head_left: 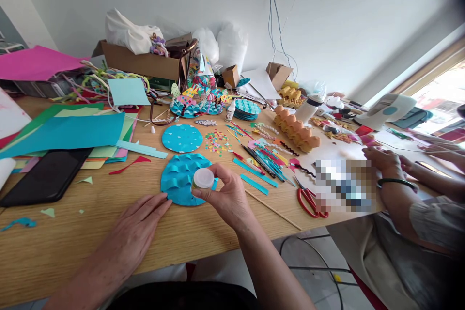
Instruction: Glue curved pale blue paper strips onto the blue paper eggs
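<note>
My right hand point(228, 196) grips a small bottle point(203, 178) between thumb and fingers. Its round whitish end faces me, and its other end is hidden. Below it lies a blue paper disc point(181, 193) with raised wavy strips. My left hand point(141, 223) rests flat on the table, fingers stretched out, with its fingertips at the disc's left edge. Just behind is a flat blue disc point(182, 137) with small pale marks. Colourful paper bits point(217, 142) are scattered beside it. A small white cap point(153, 130) stands on the table to the left.
Red scissors point(308, 202), a thin wooden stick point(272, 209) and blue strips point(254, 184) lie to the right. A phone point(47, 174) and coloured paper sheets point(72, 133) are at left. Beyond stand an egg carton point(296, 128) and decorated wavy discs point(196, 107). A co-worker's hands point(388, 162) are at far right.
</note>
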Demonstrator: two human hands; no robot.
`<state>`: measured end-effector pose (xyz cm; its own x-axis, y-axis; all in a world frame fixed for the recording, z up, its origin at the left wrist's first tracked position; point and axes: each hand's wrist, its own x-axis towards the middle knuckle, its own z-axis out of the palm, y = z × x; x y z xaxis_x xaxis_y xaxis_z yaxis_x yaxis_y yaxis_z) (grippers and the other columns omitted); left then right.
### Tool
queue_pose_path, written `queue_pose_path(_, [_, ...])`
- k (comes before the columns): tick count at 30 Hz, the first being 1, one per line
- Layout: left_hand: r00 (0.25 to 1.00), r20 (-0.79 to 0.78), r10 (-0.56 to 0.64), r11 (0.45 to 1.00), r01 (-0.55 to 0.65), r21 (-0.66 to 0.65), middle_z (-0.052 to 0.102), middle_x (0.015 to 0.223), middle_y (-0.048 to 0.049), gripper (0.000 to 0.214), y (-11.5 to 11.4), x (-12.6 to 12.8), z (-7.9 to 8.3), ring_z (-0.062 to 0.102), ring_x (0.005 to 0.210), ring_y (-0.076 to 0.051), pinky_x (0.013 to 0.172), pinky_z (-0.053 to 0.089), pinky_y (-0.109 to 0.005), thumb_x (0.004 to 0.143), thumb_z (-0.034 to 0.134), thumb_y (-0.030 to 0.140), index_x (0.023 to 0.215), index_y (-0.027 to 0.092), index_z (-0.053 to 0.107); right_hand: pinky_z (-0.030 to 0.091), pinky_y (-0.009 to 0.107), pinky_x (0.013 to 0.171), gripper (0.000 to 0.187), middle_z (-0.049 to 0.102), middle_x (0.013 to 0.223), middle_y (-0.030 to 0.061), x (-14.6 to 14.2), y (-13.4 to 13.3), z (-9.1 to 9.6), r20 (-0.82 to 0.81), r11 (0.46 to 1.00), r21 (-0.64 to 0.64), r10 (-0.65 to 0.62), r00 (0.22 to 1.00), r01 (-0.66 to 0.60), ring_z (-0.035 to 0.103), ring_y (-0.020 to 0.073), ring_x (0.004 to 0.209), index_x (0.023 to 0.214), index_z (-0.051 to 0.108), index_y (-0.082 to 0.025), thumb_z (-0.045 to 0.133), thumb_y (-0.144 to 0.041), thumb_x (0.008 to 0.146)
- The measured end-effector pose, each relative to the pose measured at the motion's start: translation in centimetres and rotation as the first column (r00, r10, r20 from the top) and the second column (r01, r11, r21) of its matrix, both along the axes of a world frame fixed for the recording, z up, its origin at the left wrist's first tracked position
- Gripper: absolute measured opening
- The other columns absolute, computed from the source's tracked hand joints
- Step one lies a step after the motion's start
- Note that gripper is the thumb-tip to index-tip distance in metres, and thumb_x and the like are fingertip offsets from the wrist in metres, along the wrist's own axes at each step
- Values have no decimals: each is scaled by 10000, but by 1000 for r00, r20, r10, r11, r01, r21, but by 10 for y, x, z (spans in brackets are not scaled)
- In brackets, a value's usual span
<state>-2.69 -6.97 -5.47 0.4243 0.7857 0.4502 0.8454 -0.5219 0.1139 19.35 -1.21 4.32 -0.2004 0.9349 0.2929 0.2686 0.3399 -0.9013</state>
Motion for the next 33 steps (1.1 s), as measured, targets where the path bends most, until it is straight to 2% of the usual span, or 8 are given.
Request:
queue_pose_path(10, [1000,-16,6,999,-7,-33,518,1318,-14,481,1,1,2,485,1175,-210,994,412,-376,855,323,137,1297,264,464,399,228,620,179,608,662,-43,1,-1,1,18,1000,-19,-5,1000,6,545,135,664,682,607,-210,754,-281,608])
queue_pose_path(17, [1000,-19,-1,1000,1,23,523,1308,-16,474,1,1,1,484,1167,-209,985,403,-367,872,298,124,1300,256,453,394,234,631,188,602,672,-39,2,-2,3,1,1000,-16,-9,1000,9,544,139,670,690,605,-205,757,-279,608])
queue_pose_path(27, [999,-38,13,1000,-13,13,542,1288,-19,468,0,2,3,492,1157,-198,983,400,-350,872,296,126,1290,249,466,391,233,630,187,598,671,-40,1,-4,2,2,999,-32,11,1000,-11,543,140,674,692,604,-203,758,-268,607])
queue_pose_path(33, [998,-64,-18,998,22,61,564,1262,-30,453,1,2,8,516,1127,-192,956,418,-325,857,317,112,1257,218,502,404,242,656,222,605,707,-36,8,-4,1,-91,999,-41,-6,996,3,535,140,688,720,590,-210,768,-265,600])
